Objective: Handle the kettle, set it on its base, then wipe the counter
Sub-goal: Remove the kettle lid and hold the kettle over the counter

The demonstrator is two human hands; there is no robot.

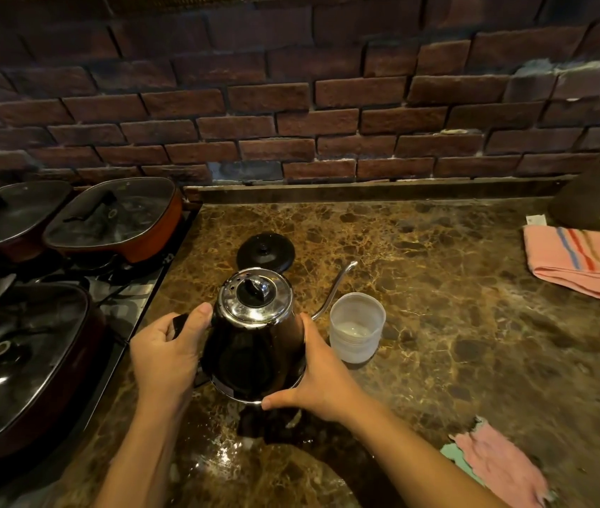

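Note:
A dark gooseneck kettle (254, 346) with a shiny steel lid stands on the brown marble counter (456, 324), its thin spout pointing up and right. My left hand (166, 357) is wrapped around the kettle's black handle on its left side. On the kettle's right lower side rests my right hand (313, 375), thumb along the bottom rim. The round black kettle base (265, 251) lies just behind the kettle, apart from it. A pink cloth (500, 467) lies at the near right of the counter.
A translucent plastic cup (357, 326) stands right beside the kettle, under the spout. A folded pink striped towel (580, 260) lies far right, near a dark glass jar (595, 199). Three lidded pans (115, 218) fill the stove on the left. A brick wall backs the counter.

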